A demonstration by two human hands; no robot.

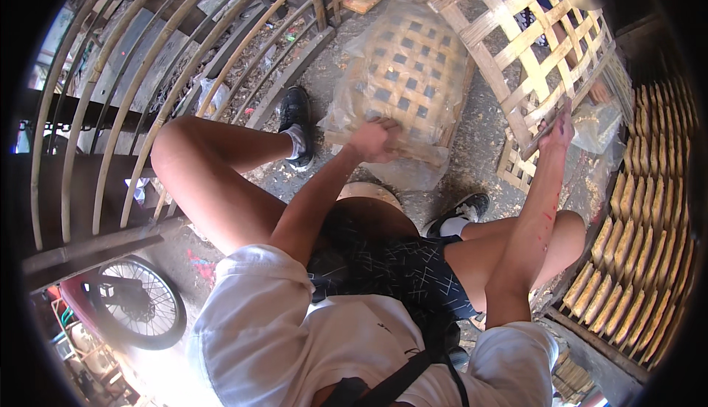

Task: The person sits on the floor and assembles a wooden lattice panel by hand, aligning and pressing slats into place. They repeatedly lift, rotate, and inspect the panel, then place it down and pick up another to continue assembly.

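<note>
Holding up a lattice tray (542,60), tilted, just beyond the right hand (557,128): pale woven slats, wide gaps! Lower, just beyond the left hand (375,140), facing a closer-woven tray (413,64) on the ground, under cloudy plastic (345,97). Gripping the raised one's lower edge right-handed; clasping the other's near edge left-handed, fingers curled.

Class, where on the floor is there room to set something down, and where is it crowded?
A narrow floor strip looks free between the lower rack and raised rack; another patch lies between the left thigh and wheel. Crowded: the right side, with rows of yellow pieces, and around the left hand.
</note>
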